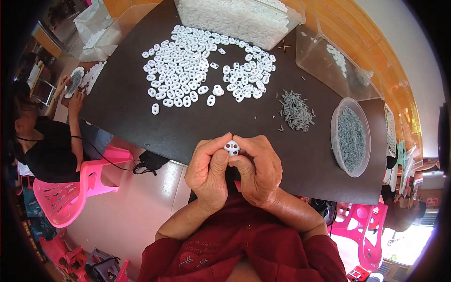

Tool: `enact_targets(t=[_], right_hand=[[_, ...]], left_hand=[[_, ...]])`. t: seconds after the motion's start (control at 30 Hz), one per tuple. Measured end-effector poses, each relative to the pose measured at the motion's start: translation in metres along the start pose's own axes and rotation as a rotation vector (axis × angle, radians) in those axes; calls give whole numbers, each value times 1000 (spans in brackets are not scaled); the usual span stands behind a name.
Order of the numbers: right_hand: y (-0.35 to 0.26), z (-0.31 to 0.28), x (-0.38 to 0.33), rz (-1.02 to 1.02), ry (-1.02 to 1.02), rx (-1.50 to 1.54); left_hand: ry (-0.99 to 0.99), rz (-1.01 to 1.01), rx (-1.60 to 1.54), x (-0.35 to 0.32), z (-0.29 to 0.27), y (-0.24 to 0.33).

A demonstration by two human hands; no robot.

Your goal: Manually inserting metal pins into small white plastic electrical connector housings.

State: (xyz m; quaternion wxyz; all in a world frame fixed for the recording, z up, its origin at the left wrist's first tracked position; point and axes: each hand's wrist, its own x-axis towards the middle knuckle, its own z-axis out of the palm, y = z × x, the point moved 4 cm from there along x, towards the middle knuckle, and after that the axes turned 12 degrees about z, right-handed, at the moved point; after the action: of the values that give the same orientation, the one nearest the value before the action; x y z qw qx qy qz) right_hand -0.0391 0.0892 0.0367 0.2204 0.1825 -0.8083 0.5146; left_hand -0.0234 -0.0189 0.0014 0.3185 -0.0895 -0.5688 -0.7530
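Between my hands, just over the table's near edge, is a white oval cord lock (232, 147) with two round holes facing up. My left hand (206, 175) pinches it from the left with thumb and forefinger. From the other side, the thumb and forefinger of my right hand (260, 170) close on the same piece. Beyond them lies a broad spread of loose white two-hole pieces (176, 70), with a smaller cluster (246, 77) to its right. A heap of small grey spring-like pieces (297, 111) sits to the right of my hands.
A round clear tub (334, 136) full of grey pieces stands at the table's right edge. At the back is a large clear bin (235, 21) of white pieces, beside a shallow clear tray (324, 63). A person (51, 145) works at left near a pink chair (89, 183).
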Motion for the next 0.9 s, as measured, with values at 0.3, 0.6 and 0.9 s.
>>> enact_targets(t=[0.3,0.6,0.9], right_hand=[[5,4,-2,-91,0,-23],[5,3,-4,-149,-3,-70],[8,0,-4,-170,4,-56]], left_hand=[[27,90,92,-2,2,0],[9,167,175,-3,3,0],[-13,214,181,-1,7,-2]])
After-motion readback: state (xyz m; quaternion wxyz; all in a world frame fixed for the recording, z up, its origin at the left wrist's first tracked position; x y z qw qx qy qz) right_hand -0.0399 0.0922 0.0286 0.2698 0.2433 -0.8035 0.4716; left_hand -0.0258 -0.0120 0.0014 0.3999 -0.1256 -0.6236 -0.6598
